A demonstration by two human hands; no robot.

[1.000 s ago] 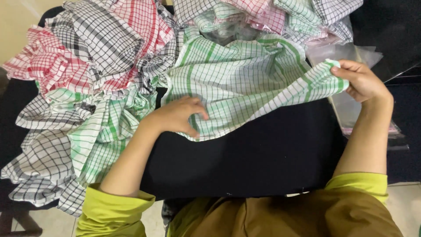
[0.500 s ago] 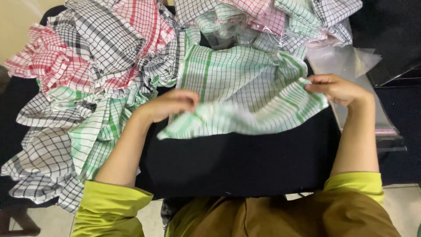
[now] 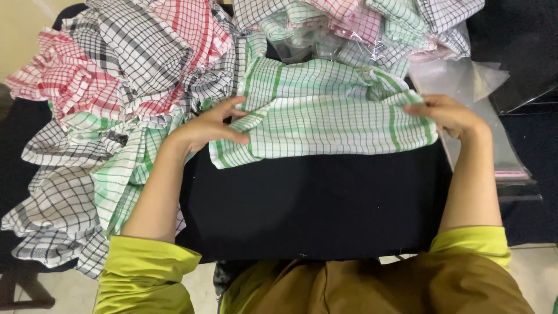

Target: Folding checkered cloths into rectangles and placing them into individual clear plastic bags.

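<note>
Heap of checked cloths (image 3: 116, 75), clear plastic bags (image 3: 476, 87), black tabletop (image 3: 314, 203).

We see a black work surface (image 3: 314, 203) carrying everything. On it, directly before us, lies a green-and-white checked cloth (image 3: 325, 122), spread flat. To the left sits a heap of checked cloths (image 3: 110, 99) in red, black and green, spilling over the edge. Along the far side lies another pile of cloths (image 3: 378, 23), and clear plastic bags (image 3: 482, 110) lie at the right.
</note>
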